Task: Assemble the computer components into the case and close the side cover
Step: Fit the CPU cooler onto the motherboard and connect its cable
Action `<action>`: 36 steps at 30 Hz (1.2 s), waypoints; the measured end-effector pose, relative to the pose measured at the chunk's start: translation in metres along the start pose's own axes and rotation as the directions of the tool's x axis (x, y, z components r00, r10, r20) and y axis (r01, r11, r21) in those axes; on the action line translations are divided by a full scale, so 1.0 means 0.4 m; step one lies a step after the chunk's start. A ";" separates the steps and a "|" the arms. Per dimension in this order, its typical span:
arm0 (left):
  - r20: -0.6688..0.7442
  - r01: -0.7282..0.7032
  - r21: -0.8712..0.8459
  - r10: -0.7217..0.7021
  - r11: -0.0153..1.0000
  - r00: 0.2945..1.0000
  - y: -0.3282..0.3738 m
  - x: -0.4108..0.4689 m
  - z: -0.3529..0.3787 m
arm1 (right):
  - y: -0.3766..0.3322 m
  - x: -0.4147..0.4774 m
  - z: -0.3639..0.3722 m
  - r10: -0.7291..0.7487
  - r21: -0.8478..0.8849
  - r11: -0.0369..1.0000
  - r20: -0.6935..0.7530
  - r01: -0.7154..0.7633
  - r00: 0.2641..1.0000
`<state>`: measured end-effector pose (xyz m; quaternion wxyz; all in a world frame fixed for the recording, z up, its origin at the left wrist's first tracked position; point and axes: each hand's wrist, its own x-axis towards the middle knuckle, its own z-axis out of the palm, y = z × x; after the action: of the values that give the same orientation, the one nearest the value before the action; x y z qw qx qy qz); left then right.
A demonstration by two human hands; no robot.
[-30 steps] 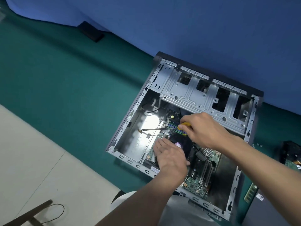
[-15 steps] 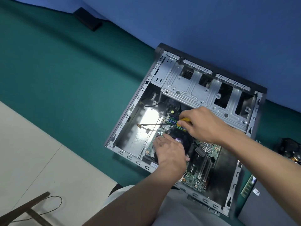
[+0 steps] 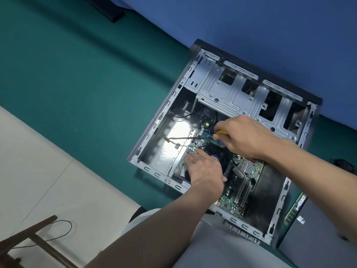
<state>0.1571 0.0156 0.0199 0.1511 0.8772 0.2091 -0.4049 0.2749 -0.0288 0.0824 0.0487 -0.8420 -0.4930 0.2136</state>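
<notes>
An open computer case [image 3: 162, 120] lies on its side on green cloth, with a green motherboard [image 3: 233, 206] inside. My right hand [image 3: 245, 136] grips a yellow-handled screwdriver [image 3: 220, 132]; its thin shaft [image 3: 185, 138] points left over the bare metal floor of the case. My left hand [image 3: 204, 169] lies flat with straight fingers on the black CPU fan and the board's left part. A silver drive cage [image 3: 231, 97] spans the far side of the case.
A grey side cover [image 3: 316, 240] lies at the right, with a green RAM stick [image 3: 295, 209] beside the case. A dark part [image 3: 345, 165] sits at the far right. A black block [image 3: 108, 8] lies far left on the cloth. A wooden frame with wire [image 3: 38, 240] stands on the floor.
The view has shifted slightly. My right hand with the screwdriver and my left hand on the board stay in about the same places.
</notes>
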 end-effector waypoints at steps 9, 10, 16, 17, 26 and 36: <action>0.018 -0.015 0.028 0.015 0.999 1.000 0.000 -0.002 -0.001 | -0.048 0.014 -0.020 -0.214 -0.295 0.924 0.130 0.244 0.968; 0.028 -0.027 0.044 0.026 0.999 0.999 -0.001 -0.003 -0.002 | -0.056 0.019 -0.022 -0.197 -0.302 0.924 0.147 0.233 0.969; -0.004 0.011 0.062 -0.010 0.998 1.000 -0.002 -0.010 -0.004 | -0.093 0.043 0.005 0.316 0.011 0.948 0.067 -0.317 0.947; -0.018 0.015 0.051 -0.014 0.999 1.000 -0.002 -0.009 -0.003 | -0.091 0.053 0.005 0.406 0.079 0.908 0.076 -0.411 0.911; 0.002 0.015 0.102 -0.015 0.995 1.000 0.002 -0.022 -0.014 | -0.070 0.040 -0.044 -0.119 -0.460 0.859 0.249 0.225 0.961; -0.068 0.005 0.080 0.000 0.997 0.998 -0.006 -0.018 -0.011 | -0.103 0.072 -0.060 0.385 -0.087 0.917 0.443 -0.388 0.810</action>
<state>0.1544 0.0179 0.0281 0.1082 0.8956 0.1988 -0.3831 0.2635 0.0199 0.1070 -0.1083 -0.8515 -0.3083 0.4101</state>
